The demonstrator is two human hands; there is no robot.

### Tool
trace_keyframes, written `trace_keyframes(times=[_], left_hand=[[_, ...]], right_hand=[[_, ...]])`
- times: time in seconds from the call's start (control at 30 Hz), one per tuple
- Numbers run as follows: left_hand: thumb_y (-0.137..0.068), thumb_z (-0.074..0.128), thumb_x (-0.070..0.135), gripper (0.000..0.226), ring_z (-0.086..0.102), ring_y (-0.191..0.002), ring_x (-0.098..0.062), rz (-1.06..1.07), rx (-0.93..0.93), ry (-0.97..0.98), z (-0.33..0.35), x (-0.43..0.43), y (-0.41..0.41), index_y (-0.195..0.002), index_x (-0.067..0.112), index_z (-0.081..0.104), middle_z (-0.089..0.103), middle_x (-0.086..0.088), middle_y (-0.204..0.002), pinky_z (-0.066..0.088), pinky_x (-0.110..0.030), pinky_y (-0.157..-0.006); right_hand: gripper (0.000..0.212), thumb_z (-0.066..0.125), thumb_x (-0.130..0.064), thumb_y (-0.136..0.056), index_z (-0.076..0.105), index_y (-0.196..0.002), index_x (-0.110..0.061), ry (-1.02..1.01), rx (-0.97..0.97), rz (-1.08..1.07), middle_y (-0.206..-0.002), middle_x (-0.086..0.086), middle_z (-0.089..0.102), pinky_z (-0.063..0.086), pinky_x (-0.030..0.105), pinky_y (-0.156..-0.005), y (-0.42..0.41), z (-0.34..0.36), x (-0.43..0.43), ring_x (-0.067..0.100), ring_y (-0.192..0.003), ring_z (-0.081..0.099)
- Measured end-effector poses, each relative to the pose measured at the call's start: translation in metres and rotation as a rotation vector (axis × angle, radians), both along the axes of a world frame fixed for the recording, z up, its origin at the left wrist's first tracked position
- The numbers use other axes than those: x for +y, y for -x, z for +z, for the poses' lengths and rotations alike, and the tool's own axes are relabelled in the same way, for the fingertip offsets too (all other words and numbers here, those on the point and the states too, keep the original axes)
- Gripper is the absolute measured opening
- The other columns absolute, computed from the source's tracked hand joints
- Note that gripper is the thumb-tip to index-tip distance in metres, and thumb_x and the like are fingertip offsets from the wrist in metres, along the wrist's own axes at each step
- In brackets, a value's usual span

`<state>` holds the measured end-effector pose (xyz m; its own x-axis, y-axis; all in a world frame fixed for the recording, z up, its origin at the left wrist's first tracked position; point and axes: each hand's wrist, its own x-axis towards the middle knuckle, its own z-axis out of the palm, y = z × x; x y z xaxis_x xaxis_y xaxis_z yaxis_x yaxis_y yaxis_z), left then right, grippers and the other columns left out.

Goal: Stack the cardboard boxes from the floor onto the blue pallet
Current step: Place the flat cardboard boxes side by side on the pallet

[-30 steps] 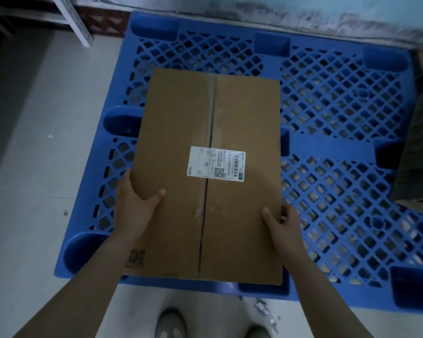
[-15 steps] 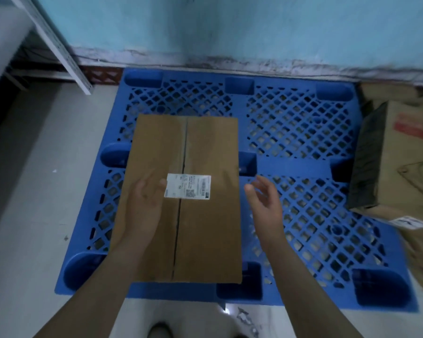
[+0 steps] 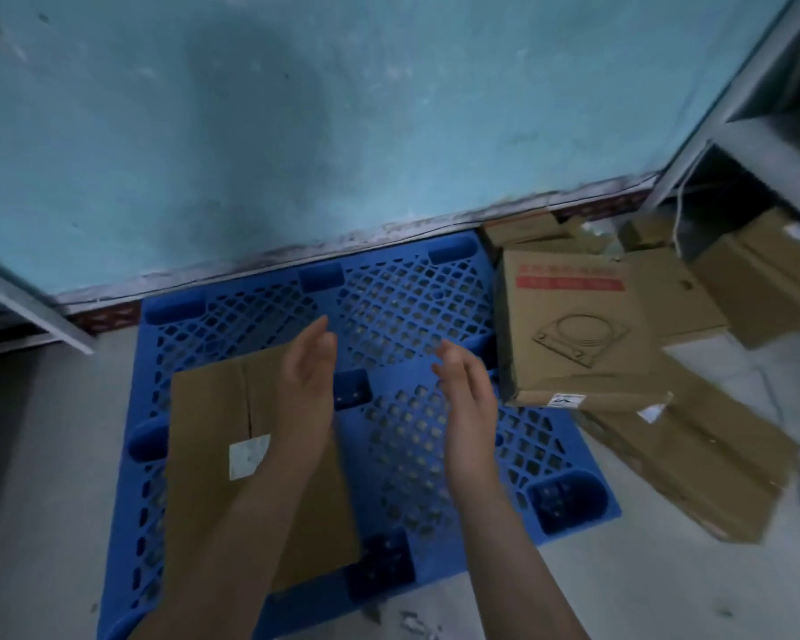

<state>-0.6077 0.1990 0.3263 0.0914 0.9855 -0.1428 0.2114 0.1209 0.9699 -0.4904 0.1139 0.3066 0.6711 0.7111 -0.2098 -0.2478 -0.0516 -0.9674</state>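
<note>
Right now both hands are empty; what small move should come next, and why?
Probably turn right and reach for the printed box. One box already lies flat on the pallet, both hands are open above it, and that printed box sits nearest, leaning over the pallet's right edge.

Nothing could be read. The flat cardboard box on the blue pallet carried a white label, blurred blank. Just right of the pallet, a tilted box bore a red band of illegible characters above a line drawing, plus a small unreadable sticker.
</note>
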Motion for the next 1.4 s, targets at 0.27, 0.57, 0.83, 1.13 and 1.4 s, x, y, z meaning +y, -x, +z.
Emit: trace_keyframes(times=[0.27, 0.57, 0.83, 1.13, 1.4], left_hand=[[-0.102, 0.045, 0.038, 0.041, 0.05, -0.118, 0.002, -0.232, -0.069, -0.048, 0.075, -0.063, -0.088, -0.138, 0.022, 0.053, 0.053, 0.015, -0.132, 0.041, -0.001, -0.087], [-0.102, 0.043, 0.043, 0.04, 0.052, -0.122, 0.006, -0.514, -0.113, -0.022, 0.112, -0.158, -0.182, -0.137, 0.026, 0.055, 0.057, 0.017, -0.134, 0.041, -0.026, -0.108], [-0.101, 0.044, 0.044, 0.041, 0.051, -0.126, 0.0, -0.626, -0.153, 0.05, 0.107, -0.237, -0.322, -0.138, 0.028, 0.055, 0.056, 0.013, -0.139, 0.041, -0.023, -0.104], [-0.103, 0.042, 0.035, 0.038, 0.052, -0.127, -0.002, -0.702, -0.2, 0.083, 0.088, -0.272, -0.45, -0.137, 0.024, 0.056, 0.058, 0.013, -0.134, 0.044, -0.024, -0.104], [-0.103, 0.042, 0.039, 0.038, 0.053, -0.127, -0.008, -0.685, -0.18, 0.148, 0.013, -0.24, -0.592, -0.135, 0.026, 0.056, 0.058, 0.006, -0.138, 0.043, -0.027, -0.104]], right_hand=[[0.036, 0.055, -0.048, -0.095, 0.064, -0.122, -0.027, -0.031, -0.015, -0.166, -0.13, -0.01, 0.064, 0.044, 0.027, -0.106, -0.064, 0.078, -0.082, 0.01, -0.124, 0.058], [0.049, 0.057, -0.055, -0.085, 0.066, -0.121, -0.023, 0.034, -0.061, -0.422, -0.126, -0.006, 0.068, 0.044, 0.042, -0.11, -0.17, 0.118, -0.206, 0.013, -0.121, 0.061], [0.032, 0.056, -0.053, -0.088, 0.066, -0.11, -0.034, 0.071, -0.116, -0.601, -0.119, -0.006, 0.071, 0.045, 0.045, -0.109, -0.29, 0.126, -0.301, 0.014, -0.114, 0.065], [0.024, 0.051, -0.046, -0.097, 0.063, -0.115, -0.034, 0.108, -0.118, -0.615, -0.125, -0.004, 0.068, 0.045, 0.042, -0.11, -0.4, 0.109, -0.335, 0.013, -0.115, 0.064], [0.028, 0.047, -0.043, -0.102, 0.061, -0.122, -0.031, 0.134, -0.134, -0.587, -0.126, -0.005, 0.067, 0.047, 0.038, -0.107, -0.539, 0.037, -0.294, 0.011, -0.113, 0.066]])
